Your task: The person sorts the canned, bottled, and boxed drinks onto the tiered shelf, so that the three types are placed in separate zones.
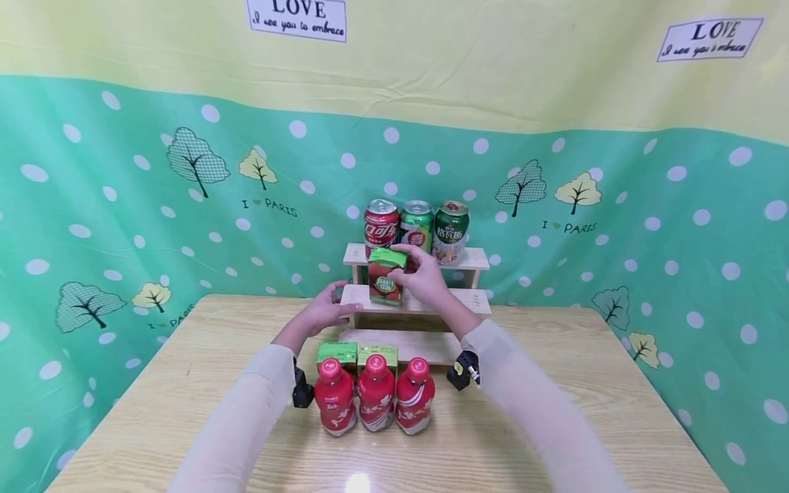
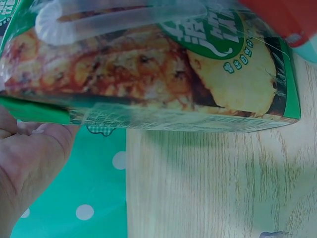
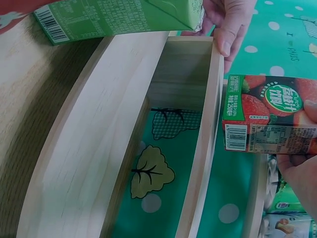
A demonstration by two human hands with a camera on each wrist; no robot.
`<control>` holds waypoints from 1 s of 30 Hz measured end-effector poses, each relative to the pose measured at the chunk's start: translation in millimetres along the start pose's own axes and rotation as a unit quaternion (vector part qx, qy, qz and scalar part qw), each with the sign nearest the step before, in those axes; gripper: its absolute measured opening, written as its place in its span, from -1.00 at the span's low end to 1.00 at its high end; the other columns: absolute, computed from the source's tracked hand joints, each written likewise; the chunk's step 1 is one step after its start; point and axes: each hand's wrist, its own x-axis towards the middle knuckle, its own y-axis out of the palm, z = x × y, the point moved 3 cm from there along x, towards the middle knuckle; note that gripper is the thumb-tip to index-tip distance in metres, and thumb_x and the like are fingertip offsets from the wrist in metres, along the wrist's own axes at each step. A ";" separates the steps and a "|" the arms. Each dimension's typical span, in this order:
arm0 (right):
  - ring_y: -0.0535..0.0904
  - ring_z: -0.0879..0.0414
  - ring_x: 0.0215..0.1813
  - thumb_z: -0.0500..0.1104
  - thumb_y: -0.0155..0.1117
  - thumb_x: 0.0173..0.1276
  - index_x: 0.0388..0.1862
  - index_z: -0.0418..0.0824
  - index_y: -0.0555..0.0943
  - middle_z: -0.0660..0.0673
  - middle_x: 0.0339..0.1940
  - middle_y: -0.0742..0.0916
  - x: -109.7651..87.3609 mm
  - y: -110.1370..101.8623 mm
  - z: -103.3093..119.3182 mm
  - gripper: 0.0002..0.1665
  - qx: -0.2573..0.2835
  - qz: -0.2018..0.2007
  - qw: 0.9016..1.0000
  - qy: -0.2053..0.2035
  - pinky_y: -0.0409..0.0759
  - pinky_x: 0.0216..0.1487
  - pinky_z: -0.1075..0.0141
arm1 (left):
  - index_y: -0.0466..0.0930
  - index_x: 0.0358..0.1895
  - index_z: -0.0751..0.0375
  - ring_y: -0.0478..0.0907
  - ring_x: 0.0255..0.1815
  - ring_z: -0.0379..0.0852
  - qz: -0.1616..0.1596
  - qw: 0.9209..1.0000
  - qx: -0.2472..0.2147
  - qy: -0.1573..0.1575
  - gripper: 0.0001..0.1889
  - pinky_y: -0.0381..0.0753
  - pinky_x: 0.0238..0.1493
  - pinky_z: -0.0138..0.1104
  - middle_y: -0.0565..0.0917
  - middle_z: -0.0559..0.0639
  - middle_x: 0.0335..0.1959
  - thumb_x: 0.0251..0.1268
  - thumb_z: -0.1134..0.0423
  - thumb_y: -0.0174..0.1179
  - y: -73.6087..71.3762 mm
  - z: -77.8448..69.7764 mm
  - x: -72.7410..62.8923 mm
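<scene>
My right hand pinches a strawberry juice box with a green top, held upright over the middle tier of the stepped wooden shelf. In the right wrist view, the base of this juice box is right at the tier's front edge. My left hand grips the left end of the same tier, its thumb over the board. Below that hand, a pineapple juice box with a straw on its side fills much of the left wrist view.
Three cans, one red cola can and two green cans, stand on the top tier. Another green box stands beside the pineapple one at the lowest tier. Three red bottles stand in front on the wooden table.
</scene>
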 end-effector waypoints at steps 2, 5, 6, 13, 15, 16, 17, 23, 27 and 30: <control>0.55 0.02 0.09 -0.28 0.31 0.20 0.18 0.03 0.49 -0.11 0.10 0.61 1.4 1.8 -0.2 -0.45 0.000 0.000 1.000 0.001 0.63 0.06 0.21 | -0.22 0.47 0.19 0.35 0.25 0.36 -0.002 1.000 -0.004 -0.003 -0.14 0.49 0.21 0.03 0.22 0.44 0.25 0.26 0.30 0.19 -0.2 0.6 0.3; 0.55 0.01 0.10 -0.29 0.30 0.20 0.18 0.01 0.49 -0.12 0.11 0.60 3.1 4.5 0.2 -0.46 0.002 -0.001 1.000 -0.004 0.62 0.09 0.19 | -0.22 0.47 0.19 0.34 0.25 0.36 -0.004 1.000 -0.003 -0.004 -0.14 0.49 0.21 0.03 0.19 0.45 0.28 0.26 0.31 0.19 -0.4 1.2 0.3; 0.55 0.00 0.10 -0.30 0.29 0.20 0.17 0.00 0.49 -0.13 0.11 0.60 3.7 5.5 0.1 -0.46 0.003 -0.001 1.000 -0.005 0.62 0.09 0.18 | -0.22 0.48 0.19 0.35 0.25 0.36 -0.006 1.000 -0.001 -0.003 -0.14 0.49 0.21 0.02 0.18 0.46 0.29 0.26 0.31 0.18 -0.3 1.0 0.0; 0.54 0.02 0.09 -0.29 0.29 0.20 0.17 0.04 0.49 -0.10 0.10 0.60 6.8 11.4 -4.2 -0.45 0.001 0.005 1.000 0.013 0.61 0.08 0.20 | -0.20 0.48 0.17 0.37 0.23 0.33 -0.013 1.000 0.010 -0.006 -0.15 0.53 0.18 -0.01 0.16 0.44 0.32 0.26 0.30 0.19 0.9 -1.3 -3.1; 0.54 0.02 0.09 -0.28 0.30 0.20 0.17 0.05 0.48 -0.09 0.11 0.59 7.6 12.8 -4.5 -0.45 0.000 0.008 1.000 0.013 0.61 0.08 0.20 | -0.19 0.47 0.18 0.37 0.23 0.33 -0.011 1.000 0.010 -0.004 -0.15 0.53 0.18 -0.01 0.17 0.45 0.30 0.26 0.29 0.19 0.7 -1.8 -3.1; 0.54 0.01 0.10 -0.28 0.30 0.20 0.17 0.06 0.48 -0.09 0.12 0.59 7.9 12.8 -4.4 -0.44 0.000 0.010 1.000 0.012 0.61 0.08 0.19 | -0.20 0.47 0.18 0.37 0.23 0.34 -0.010 1.000 0.009 -0.003 -0.15 0.53 0.18 0.00 0.18 0.45 0.29 0.26 0.30 0.19 1.0 -2.3 -3.0; 0.54 0.02 0.10 -0.28 0.30 0.20 0.17 0.07 0.48 -0.08 0.12 0.58 8.0 12.7 -4.2 -0.44 -0.001 0.011 1.000 0.011 0.61 0.09 0.18 | -0.20 0.47 0.19 0.37 0.23 0.35 -0.009 1.000 0.009 -0.001 -0.15 0.52 0.18 0.00 0.18 0.45 0.29 0.26 0.31 0.18 1.1 -2.6 -2.8; 0.54 0.01 0.09 -0.26 0.31 0.20 0.18 0.09 0.46 -0.08 0.10 0.57 8.1 11.5 -3.3 -0.42 -0.007 0.021 1.000 0.016 0.60 0.11 0.17 | -0.19 0.47 0.17 0.38 0.22 0.33 -0.011 1.000 0.013 -0.003 -0.15 0.53 0.18 -0.01 0.18 0.44 0.29 0.26 0.31 0.19 0.3 -2.4 -0.5; 0.52 0.02 0.08 -0.22 0.29 0.23 0.20 0.13 0.44 -0.08 0.07 0.55 8.7 11.4 -5.8 -0.43 -0.018 0.027 0.999 0.024 0.61 0.08 0.17 | -0.20 0.47 0.17 0.38 0.22 0.32 -0.011 1.000 0.014 -0.005 -0.15 0.52 0.19 0.00 0.18 0.44 0.29 0.27 0.29 0.19 0.6 -1.2 -0.1; 0.51 0.02 0.08 -0.20 0.28 0.25 0.21 0.15 0.43 -0.09 0.07 0.55 8.7 11.5 -7.4 -0.44 -0.024 0.028 0.999 0.027 0.61 0.07 0.17 | -0.20 0.47 0.17 0.39 0.22 0.31 -0.012 1.000 0.009 -0.009 -0.15 0.52 0.19 0.00 0.21 0.42 0.27 0.26 0.28 0.19 1.3 0.2 -0.3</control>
